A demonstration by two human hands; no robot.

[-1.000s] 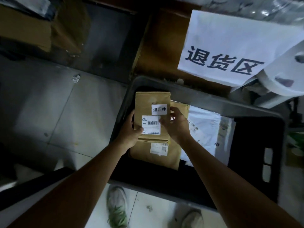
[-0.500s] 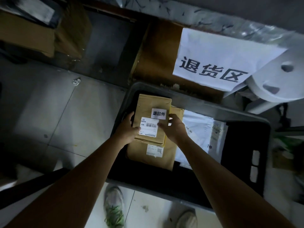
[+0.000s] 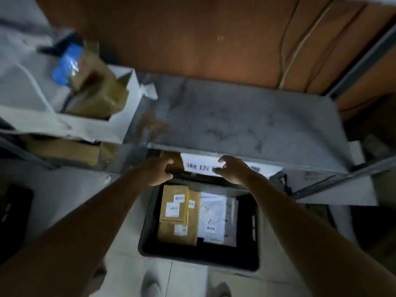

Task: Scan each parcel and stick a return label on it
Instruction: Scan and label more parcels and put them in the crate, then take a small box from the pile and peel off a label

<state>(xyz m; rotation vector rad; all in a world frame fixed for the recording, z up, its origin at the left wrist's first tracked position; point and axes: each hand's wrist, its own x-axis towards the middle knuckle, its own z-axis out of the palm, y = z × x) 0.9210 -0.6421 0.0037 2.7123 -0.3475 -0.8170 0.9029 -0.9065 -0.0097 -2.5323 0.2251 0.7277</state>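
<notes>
A small brown parcel (image 3: 174,202) with two white labels lies in the black crate (image 3: 199,261), on top of a larger brown parcel (image 3: 177,233). Beside them, to the right, lies a white plastic mailer (image 3: 214,219) with a small label. My left hand (image 3: 157,171) and my right hand (image 3: 233,170) hover above the crate's far edge. Their fingers are loosely curled and hold nothing. Behind the hands hangs a white paper sign (image 3: 199,167) with dark characters, partly hidden by my right hand.
A grey table top (image 3: 235,116) juts out over the crate's far side. On its left stands a white box (image 3: 120,125) with a brown parcel (image 3: 98,97) and something blue in it. Brown cardboard rises behind. My shoes (image 3: 150,284) stand on the tiled floor.
Both hands let go of the small brown parcel, which now lies in the crate, and rose away from it. The view tilted up and back, showing the table top.
</notes>
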